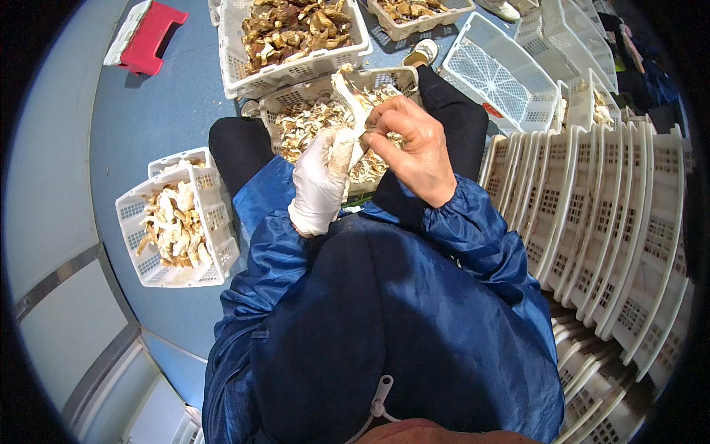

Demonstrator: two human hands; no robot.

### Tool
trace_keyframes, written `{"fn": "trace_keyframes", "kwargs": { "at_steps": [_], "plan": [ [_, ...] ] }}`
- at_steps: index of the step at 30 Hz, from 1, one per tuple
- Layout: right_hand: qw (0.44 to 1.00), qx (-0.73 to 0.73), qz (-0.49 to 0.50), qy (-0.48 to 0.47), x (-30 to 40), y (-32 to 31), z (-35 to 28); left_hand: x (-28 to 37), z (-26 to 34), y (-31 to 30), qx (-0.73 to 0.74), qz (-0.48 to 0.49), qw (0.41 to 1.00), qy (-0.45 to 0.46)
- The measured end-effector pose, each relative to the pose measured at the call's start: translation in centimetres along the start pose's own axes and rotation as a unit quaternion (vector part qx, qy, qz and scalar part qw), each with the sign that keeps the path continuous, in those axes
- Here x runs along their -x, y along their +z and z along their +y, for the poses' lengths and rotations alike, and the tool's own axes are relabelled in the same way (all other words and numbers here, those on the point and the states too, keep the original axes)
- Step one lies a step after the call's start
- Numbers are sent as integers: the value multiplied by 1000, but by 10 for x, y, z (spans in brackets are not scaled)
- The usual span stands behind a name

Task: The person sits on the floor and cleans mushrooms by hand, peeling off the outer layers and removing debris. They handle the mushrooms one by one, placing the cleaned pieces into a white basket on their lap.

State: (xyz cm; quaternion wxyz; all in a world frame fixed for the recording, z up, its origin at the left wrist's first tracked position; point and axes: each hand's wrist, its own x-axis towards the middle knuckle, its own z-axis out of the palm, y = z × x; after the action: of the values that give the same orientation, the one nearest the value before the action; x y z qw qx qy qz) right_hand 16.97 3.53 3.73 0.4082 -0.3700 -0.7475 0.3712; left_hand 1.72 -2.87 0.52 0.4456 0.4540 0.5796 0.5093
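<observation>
My left hand [323,180], in a soiled white glove, is closed around the lower part of a long pale mushroom stem [348,100]. The bare fingers of my right hand [410,144] pinch at the same stem, just above the glove; whether they also hold a small tool is hidden. Under both hands, between the knees, sits a white plastic crate [407,80] of cut mushroom pieces [308,119]. Beyond it a larger white crate [285,75] holds brown mushrooms [299,28].
White crates [224,222] with pale mushroom stems [175,227] stand at the left on the blue floor. A red step stool [150,41] is farther back. An open-mesh crate [491,72] lies at the upper right, and stacked white crates [588,211] rise close on the right.
</observation>
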Motion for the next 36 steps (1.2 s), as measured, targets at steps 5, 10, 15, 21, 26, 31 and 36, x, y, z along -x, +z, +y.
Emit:
{"fn": "trace_keyframes", "kwargs": {
  "at_steps": [5,10,15,21,26,31,36],
  "plan": [
    [998,-40,50,26,-11,-13,12,0,1,-5,112,-45,988,-95],
    [986,-107,87,96,-15,-39,11,-6,5,-9,306,-76,928,-198],
    [999,-40,-16,-11,10,-6,-11,-13,-2,-5,405,-66,878,-247],
    [1000,-3,15,-12,9,3,-6,-11,18,4,459,-67,848,-257],
    [996,-65,42,40,4,-4,1,-9,14,2,449,-77,860,-230],
    [983,-141,48,109,1,-10,2,-10,10,-1,469,-95,846,-236],
    [999,9,-12,-31,8,-4,-12,-9,4,-1,406,-74,888,-200]
  ]
}}
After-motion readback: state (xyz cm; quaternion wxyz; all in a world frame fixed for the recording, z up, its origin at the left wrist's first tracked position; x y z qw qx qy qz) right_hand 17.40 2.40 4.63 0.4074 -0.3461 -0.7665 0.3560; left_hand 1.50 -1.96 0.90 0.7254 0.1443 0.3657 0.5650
